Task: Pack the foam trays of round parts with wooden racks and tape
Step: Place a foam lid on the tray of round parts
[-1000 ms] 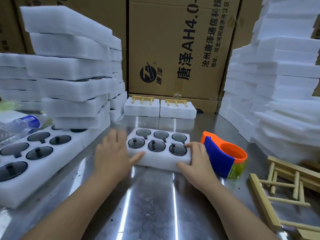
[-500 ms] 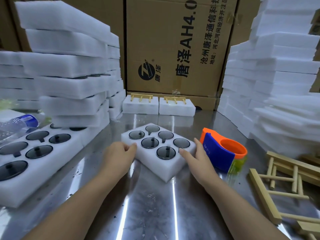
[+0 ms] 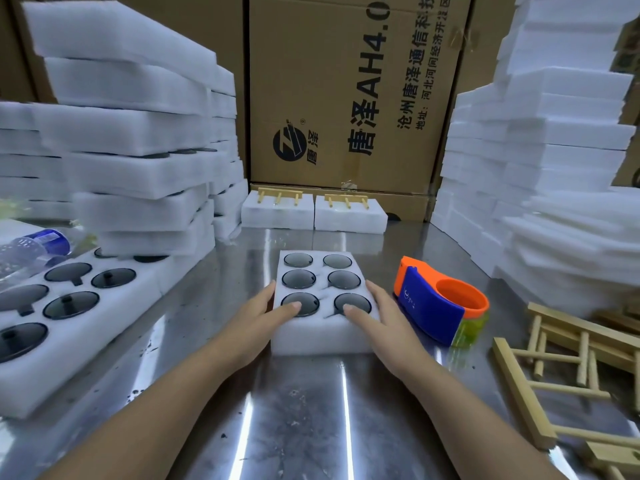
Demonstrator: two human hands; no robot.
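A small white foam tray (image 3: 320, 336) with several dark round parts lies lengthwise on the steel table (image 3: 298, 410) in front of me. My left hand (image 3: 258, 315) rests along its left side, fingertips on the near-left round part (image 3: 300, 303). My right hand (image 3: 375, 315) lies along the right side, fingers straight, touching the near-right part (image 3: 352, 303). An orange and blue tape dispenser (image 3: 438, 306) stands just right of the tray. Wooden racks (image 3: 568, 372) lie loose at the right.
A long foam tray (image 3: 83, 337) of round parts sits at the left with a plastic bottle (image 3: 33, 245) behind it. Foam stacks rise left (image 3: 135, 140) and right (image 3: 554, 161). Two packed foam blocks with racks (image 3: 313, 213) stand before a cardboard box (image 3: 356, 91).
The small foam tray has been turned from crosswise, through a diagonal, to lengthwise. Both hands moved with it and now lie along its long sides.
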